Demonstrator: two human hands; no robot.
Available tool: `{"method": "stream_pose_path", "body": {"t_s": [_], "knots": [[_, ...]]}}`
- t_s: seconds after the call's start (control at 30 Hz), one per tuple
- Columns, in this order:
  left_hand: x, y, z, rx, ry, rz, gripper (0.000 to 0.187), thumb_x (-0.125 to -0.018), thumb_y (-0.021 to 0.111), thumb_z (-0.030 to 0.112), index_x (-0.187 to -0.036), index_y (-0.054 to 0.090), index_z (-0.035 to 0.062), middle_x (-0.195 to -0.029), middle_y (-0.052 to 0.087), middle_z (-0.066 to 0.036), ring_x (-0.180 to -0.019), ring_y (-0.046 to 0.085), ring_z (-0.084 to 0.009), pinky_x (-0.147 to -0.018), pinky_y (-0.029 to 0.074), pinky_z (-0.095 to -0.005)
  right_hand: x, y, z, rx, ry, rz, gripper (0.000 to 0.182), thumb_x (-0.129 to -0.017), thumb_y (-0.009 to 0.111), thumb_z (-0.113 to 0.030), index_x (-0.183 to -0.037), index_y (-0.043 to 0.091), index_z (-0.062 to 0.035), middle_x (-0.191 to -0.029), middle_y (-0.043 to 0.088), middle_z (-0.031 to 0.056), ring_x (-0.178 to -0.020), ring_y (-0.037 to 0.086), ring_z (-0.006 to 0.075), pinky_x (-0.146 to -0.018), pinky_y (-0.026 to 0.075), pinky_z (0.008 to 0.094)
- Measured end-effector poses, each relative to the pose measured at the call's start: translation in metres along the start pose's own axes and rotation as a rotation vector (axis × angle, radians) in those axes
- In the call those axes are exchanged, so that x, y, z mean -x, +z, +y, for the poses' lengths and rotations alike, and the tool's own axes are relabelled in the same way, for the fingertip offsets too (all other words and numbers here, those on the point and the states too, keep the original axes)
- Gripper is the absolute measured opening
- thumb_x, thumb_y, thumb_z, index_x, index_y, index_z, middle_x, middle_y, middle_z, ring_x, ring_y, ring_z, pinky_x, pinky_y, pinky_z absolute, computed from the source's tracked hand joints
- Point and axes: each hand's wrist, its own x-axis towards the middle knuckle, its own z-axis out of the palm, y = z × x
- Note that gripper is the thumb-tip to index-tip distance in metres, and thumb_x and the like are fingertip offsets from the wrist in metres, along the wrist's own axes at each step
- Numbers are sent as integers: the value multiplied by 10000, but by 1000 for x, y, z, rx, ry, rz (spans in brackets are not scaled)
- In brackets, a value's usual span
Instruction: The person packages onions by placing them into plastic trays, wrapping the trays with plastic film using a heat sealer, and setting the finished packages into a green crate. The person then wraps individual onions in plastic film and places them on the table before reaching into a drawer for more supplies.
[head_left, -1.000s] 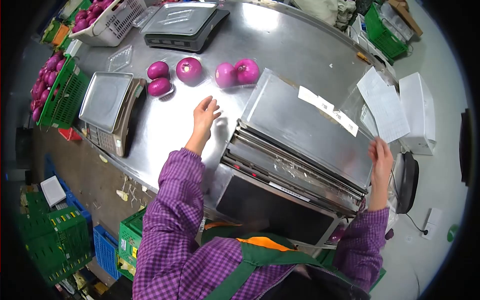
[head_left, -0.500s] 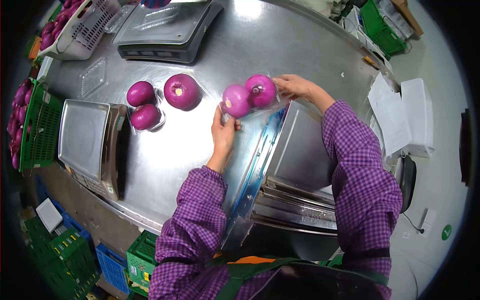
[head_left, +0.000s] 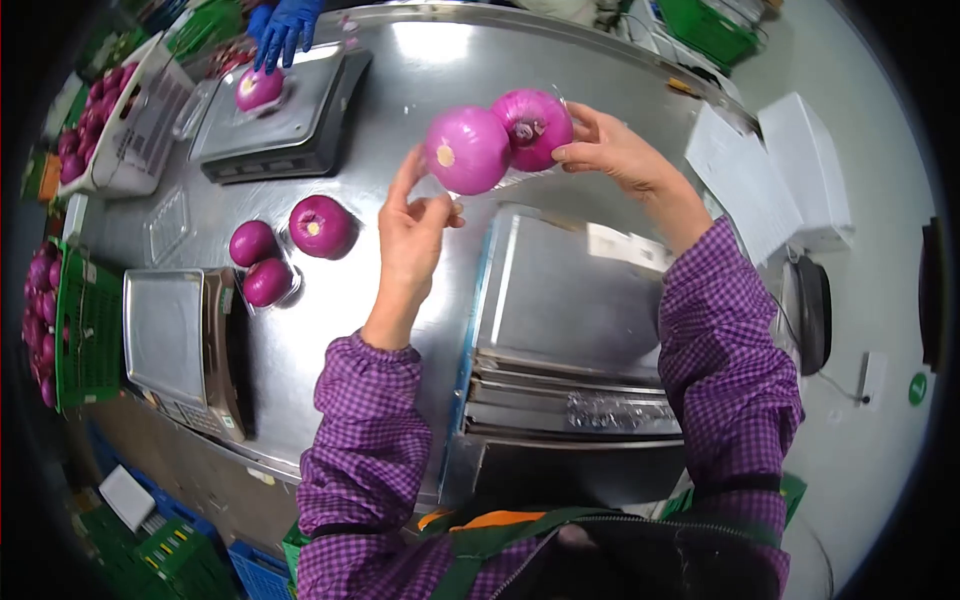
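The pair of onions (head_left: 495, 140) is over the bench (head_left: 400, 290), just beyond the far edge of the metal-topped machine (head_left: 570, 290). The left hand (head_left: 410, 235) has its fingers parted at the pair's left side; whether they pinch it, I cannot tell. The right hand (head_left: 620, 155) has its fingers closed on the right end. Toward the bench's far-left corner, a co-worker's blue-gloved hand (head_left: 288, 32) touches an onion (head_left: 259, 90) on a scale (head_left: 310, 125).
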Motion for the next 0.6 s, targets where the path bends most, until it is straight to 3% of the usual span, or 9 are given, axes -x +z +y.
{"method": "stream_pose_path", "body": {"t_s": [0.1, 0.2, 0.27, 0.33, 0.4, 0.6], "knots": [[27, 35, 38, -55, -1, -123, 589, -840, 552, 2, -1392, 350, 44, -1354, 401, -197, -805, 615, -133, -666, 526, -264, 67, -21, -11, -1, -92, 60, 827, -780, 696, -352, -1356, 298, 87, -1142, 567, 151, -943, 568, 158, -775, 494, 282], [69, 73, 39, -30, -107, -270, 592, -844, 545, -8, -1395, 329, 20, -1339, 413, -191, -810, 614, -135, -680, 528, -263, 138, -36, 0, -90, 11, 255, 783, -812, 656, -438, -1314, 366, 90, -1079, 586, 158, -880, 569, 149, -734, 491, 273], [101, 100, 33, -48, -174, -341, 601, -850, 536, -15, -1403, 300, 8, -1324, 425, -184, -820, 609, -138, -699, 531, -262, 189, -40, 13, 42, 147, 348, 740, -832, 621, -490, -1251, 438, 91, -1011, 602, 156, -833, 567, 153, -686, 484, 269], [132, 120, 22, -61, -296, -418, 611, -855, 530, -18, -1411, 280, 12, -1313, 433, -177, -839, 606, -140, -714, 532, -259, 236, -46, 42, 25, 202, 390, 692, -839, 619, -472, -1212, 469, 91, -960, 611, 145, -773, 563, 148, -638, 473, 257], [156, 133, 8, -79, -363, -466, 617, -864, 535, -17, -1417, 264, 15, -1293, 442, -175, -848, 603, -143, -721, 533, -256, 274, -52, 63, 65, 272, 363, 576, -875, 585, -415, -1238, 479, 19, -1064, 592, 69, -928, 553, 108, -674, 470, 222], [186, 155, -8, -132, -486, -557, 577, -884, 535, -17, -1402, 284, 5, -1206, 472, -143, -874, 589, -148, -749, 532, -247, 333, -41, 91, -12, 266, 493, 586, -885, 595, -355, -1264, 445, 65, -1060, 606, 108, -884, 574, 122, -654, 484, 230]]}}
